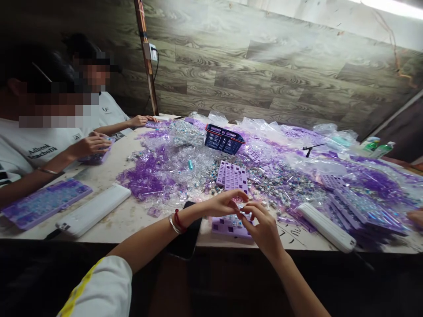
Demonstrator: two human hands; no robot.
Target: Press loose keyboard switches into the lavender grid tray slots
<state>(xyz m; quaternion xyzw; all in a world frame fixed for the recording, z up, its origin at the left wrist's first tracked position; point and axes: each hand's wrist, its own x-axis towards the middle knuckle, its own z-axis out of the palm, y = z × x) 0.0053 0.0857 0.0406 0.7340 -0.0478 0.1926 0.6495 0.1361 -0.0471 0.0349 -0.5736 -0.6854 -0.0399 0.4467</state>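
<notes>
My left hand [224,203] and my right hand [262,224] meet over a purple keyboard plate [228,226] lying at the table's near edge. The fingers of both hands are pinched together at a small part that is too tiny to name. A bracelet and a red band sit on my left wrist. A second purple plate [232,175] lies just beyond my hands. A black phone [185,244] rests under my left forearm.
Heaps of clear and purple switch parts [158,169] cover the table. A blue basket [223,139] stands at the back. White bars [94,210] [327,226] lie left and right. Two seated people at left handle purple plates [44,203]. More plates [366,209] are stacked at right.
</notes>
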